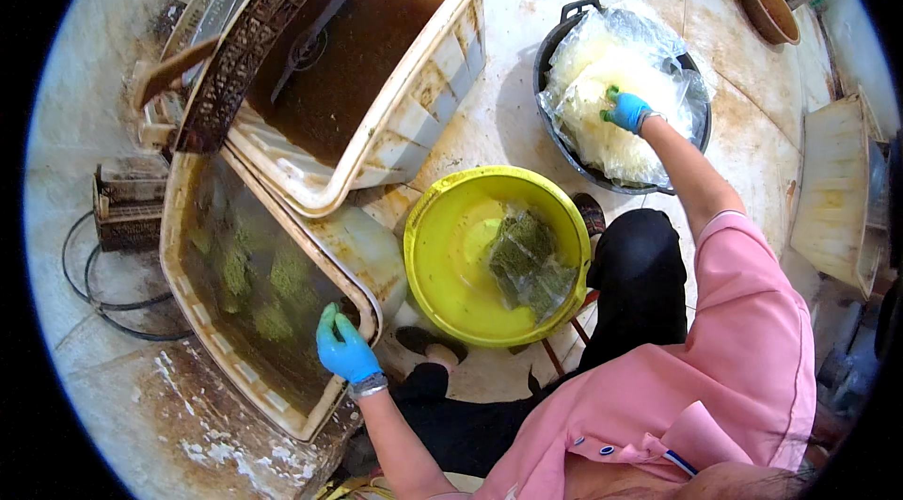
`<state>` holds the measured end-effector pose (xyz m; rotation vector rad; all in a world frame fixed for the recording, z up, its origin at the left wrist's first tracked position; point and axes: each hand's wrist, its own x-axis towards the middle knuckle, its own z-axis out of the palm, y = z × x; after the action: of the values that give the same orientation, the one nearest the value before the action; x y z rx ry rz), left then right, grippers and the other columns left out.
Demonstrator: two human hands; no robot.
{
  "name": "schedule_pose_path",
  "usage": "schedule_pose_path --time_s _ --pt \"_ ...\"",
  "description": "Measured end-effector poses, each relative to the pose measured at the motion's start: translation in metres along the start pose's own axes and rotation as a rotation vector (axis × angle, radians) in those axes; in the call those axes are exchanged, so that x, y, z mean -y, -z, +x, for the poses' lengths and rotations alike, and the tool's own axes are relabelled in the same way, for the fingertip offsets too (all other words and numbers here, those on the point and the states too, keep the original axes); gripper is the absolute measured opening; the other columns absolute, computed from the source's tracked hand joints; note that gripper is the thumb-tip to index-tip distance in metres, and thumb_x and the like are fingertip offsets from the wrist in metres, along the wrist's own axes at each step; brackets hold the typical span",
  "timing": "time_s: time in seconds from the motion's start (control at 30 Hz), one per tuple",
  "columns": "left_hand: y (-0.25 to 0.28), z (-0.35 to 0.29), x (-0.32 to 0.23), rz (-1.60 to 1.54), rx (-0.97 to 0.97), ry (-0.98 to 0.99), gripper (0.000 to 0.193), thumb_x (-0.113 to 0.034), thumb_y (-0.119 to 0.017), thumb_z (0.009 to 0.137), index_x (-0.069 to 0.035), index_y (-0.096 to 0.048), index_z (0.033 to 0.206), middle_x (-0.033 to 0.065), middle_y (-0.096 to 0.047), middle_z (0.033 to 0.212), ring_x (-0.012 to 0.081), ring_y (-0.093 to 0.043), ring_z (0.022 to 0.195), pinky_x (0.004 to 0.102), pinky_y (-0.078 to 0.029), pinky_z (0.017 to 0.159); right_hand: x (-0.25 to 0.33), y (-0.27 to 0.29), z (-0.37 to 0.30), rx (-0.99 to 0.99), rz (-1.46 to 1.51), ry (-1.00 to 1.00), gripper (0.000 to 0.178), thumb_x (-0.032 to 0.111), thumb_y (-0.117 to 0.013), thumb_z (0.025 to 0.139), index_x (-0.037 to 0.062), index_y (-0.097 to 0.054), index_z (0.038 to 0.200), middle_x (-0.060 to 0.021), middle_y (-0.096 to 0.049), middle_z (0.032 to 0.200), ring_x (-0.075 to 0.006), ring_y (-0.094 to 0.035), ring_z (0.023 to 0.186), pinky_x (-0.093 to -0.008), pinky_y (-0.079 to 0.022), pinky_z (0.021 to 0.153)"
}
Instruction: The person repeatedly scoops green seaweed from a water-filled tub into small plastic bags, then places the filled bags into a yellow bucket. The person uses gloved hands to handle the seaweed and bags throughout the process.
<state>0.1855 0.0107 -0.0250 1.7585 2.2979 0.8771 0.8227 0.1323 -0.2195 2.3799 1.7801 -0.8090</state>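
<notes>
My left hand (346,349), in a blue glove with green-stained fingertips, is over the near right corner of a long tub (282,423) of murky water. Its fingers are drawn together; what they hold, if anything, is hidden. Several fuzzy green clumps (287,272) lie in that water. On my right, a dark basin (542,77) holds a clear plastic bag (649,25) full of pale yellowish-white strands (602,144). My right hand (627,111), gloved the same way, reaches onto the strands with its green-tipped fingers apart.
Between my hands stands a yellow basin (437,284) with a dark green mass (523,251) in clear plastic. A large white tub (414,95) of brown water stands beyond, a brown perforated strip (249,34) across its left side. A black hose (94,265) lies left. A brown bowl (771,9) is far right.
</notes>
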Motion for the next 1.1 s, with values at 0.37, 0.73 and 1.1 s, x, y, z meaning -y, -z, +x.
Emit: schedule_pose_path --time_s 0.37,0.73,1.1 --pt "-0.005 0.003 -0.003 -0.164 -0.065 -0.054 0.02 -0.007 -0.059 0.084 0.001 -0.068 0.1 0.0153 -0.068 0.102 0.0289 -0.064 0.094 0.0379 -0.049 0.086 0.215 0.102 -0.146 0.006 -0.331 0.552 0.017 0.015 -0.061 0.078 0.0052 -0.067 0.09 -0.0189 -0.066 0.084 -0.038 -0.064 0.079 -0.0441 -0.051 0.068" --pt "-0.003 0.006 -0.007 -0.235 -0.122 -0.15 0.017 -0.002 -0.061 0.083 0.002 -0.068 0.098 0.0146 -0.068 0.102 0.025 -0.065 0.094 0.0348 -0.05 0.086 0.232 -0.183 -0.222 0.851 -0.71 0.977 0.037 0.033 -0.073 0.067 0.0099 -0.071 0.096 -0.0139 -0.069 0.098 -0.0344 -0.066 0.089 -0.0462 -0.052 0.073" --pt "0.003 0.005 -0.006 -0.208 -0.123 -0.142 0.016 -0.006 -0.064 0.082 -0.001 -0.068 0.096 0.0133 -0.068 0.101 0.0262 -0.065 0.093 0.0346 -0.05 0.086 0.221 -0.204 -0.191 0.563 -0.726 0.929 0.03 0.023 -0.066 0.072 0.0077 -0.069 0.097 -0.0147 -0.068 0.09 -0.0341 -0.066 0.08 -0.0448 -0.052 0.064"
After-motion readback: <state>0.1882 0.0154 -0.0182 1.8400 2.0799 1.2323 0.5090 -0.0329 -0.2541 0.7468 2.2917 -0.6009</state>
